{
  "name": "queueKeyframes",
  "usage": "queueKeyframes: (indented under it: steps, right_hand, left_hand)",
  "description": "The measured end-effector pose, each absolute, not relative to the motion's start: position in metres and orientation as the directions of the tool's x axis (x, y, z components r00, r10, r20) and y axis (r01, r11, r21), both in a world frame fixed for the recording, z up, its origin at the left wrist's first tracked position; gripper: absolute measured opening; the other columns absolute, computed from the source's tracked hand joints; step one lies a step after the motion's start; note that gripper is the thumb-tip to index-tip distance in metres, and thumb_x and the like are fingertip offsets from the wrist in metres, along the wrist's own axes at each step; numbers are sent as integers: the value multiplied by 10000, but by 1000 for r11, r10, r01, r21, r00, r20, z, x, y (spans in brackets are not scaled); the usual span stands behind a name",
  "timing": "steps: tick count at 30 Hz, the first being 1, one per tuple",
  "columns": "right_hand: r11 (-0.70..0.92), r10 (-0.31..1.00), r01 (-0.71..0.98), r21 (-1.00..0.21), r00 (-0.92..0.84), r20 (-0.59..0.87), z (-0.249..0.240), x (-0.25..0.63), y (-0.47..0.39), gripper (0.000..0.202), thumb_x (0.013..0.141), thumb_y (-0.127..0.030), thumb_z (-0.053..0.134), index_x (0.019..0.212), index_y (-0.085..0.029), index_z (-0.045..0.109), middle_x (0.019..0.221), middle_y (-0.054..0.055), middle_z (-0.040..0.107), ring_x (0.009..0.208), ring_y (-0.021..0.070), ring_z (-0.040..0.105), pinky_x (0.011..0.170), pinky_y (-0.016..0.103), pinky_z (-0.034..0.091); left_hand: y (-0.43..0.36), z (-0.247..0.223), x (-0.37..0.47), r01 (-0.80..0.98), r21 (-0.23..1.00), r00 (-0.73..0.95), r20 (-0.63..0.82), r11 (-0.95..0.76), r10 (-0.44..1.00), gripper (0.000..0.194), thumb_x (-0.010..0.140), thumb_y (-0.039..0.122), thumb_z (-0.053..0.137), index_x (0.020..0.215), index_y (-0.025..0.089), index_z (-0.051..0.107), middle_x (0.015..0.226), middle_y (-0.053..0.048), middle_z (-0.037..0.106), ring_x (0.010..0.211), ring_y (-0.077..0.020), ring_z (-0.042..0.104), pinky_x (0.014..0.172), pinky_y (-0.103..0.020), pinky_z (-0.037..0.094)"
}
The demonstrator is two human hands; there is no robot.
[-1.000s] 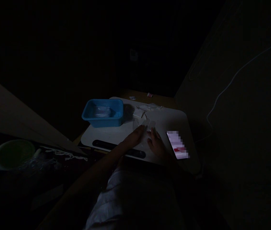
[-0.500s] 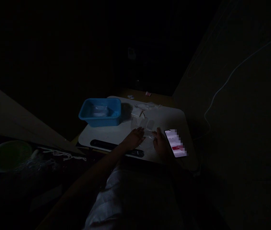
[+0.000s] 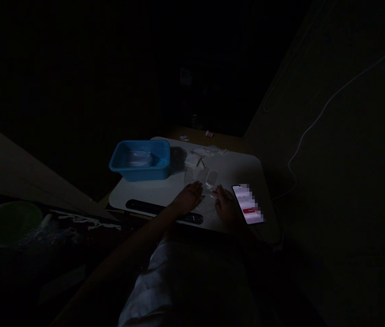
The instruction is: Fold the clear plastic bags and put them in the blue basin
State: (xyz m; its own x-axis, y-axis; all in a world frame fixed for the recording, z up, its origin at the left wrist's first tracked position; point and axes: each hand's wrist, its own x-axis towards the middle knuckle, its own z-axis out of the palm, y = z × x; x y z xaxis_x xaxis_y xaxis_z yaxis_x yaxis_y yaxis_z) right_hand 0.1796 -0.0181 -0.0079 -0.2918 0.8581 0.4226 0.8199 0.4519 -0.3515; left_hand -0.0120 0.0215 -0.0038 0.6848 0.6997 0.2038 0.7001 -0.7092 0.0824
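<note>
In dim light, clear plastic pieces (image 3: 210,178) lie on a small white table (image 3: 247,170). My left hand (image 3: 189,198) rests palm down at their left edge, its fingers spread on the plastic. My right hand (image 3: 224,200) is at their right edge, fingers apart and touching the near part of the plastic. Behind them sit a small white item (image 3: 193,159) and crumpled clear wrapping (image 3: 209,151). A lit phone (image 3: 249,204) lies right of my right hand.
A blue basin (image 3: 141,172) holding a clear plastic container (image 3: 139,158) stands at the table's left. A black slot (image 3: 145,206) runs along the near edge. A green basket (image 3: 12,222) is at lower left; a white cable (image 3: 328,103) hangs on the right wall.
My right hand has shifted slightly down and left, its fingers lower than before. My left hand stays nearly in place. The whole view has moved a little.
</note>
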Motion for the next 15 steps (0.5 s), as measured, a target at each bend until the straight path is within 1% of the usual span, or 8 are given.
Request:
queueKeyframes:
  steps: [3,6,9,10,12,15]
  right_hand:
    - [427,869,825,-370,-261,421,-7,181,-19,544,765,-97,404,1308,-126,386,1078,89,641,1129,244,466,940,439,405]
    - [418,872,831,-365,-254,419,-6,181,-19,502,758,-94,404,1258,-123,449,1095,99,630,1103,241,485,941,427,410]
    - [411,875,836,-364,-249,416,-5,180,-19,493,758,-97,403,1247,-116,461,1080,99,636,1087,237,499,942,411,415]
    - [407,877,837,-364,-246,413,-5,180,-19,494,759,-99,403,1250,-113,459,1078,102,636,1079,235,506,941,409,417]
    - [405,877,839,-363,-244,413,-5,181,-21,489,761,-103,402,1247,-112,461,1096,112,624,1079,232,509,942,411,417]
    - [406,873,836,-370,-233,429,-9,183,-25,478,768,-109,394,1241,-110,464,1123,121,608,1111,231,491,944,416,415]
  left_hand:
    - [20,-1,-13,706,80,677,214,-703,704,407,925,320,306,1177,65,500,1301,-162,465,1249,-236,370,1011,-377,304]
    - [20,7,-11,723,56,659,241,-688,712,362,895,312,370,1119,89,546,1256,-155,507,1214,-262,402,998,-420,298]
    - [28,16,-3,729,58,648,264,-683,714,330,883,280,389,1104,108,563,1217,-137,540,1168,-259,444,971,-423,320]
    - [31,18,1,716,66,662,252,-695,706,326,889,256,376,1124,113,552,1223,-128,540,1162,-239,456,964,-400,334]
    - [37,18,9,648,66,738,191,-759,647,334,893,205,368,1180,123,515,1274,-112,506,1198,-200,433,976,-348,334]
    - [42,14,18,607,32,790,79,-794,608,351,892,169,368,1222,129,481,1328,-107,451,1244,-202,386,992,-368,321]
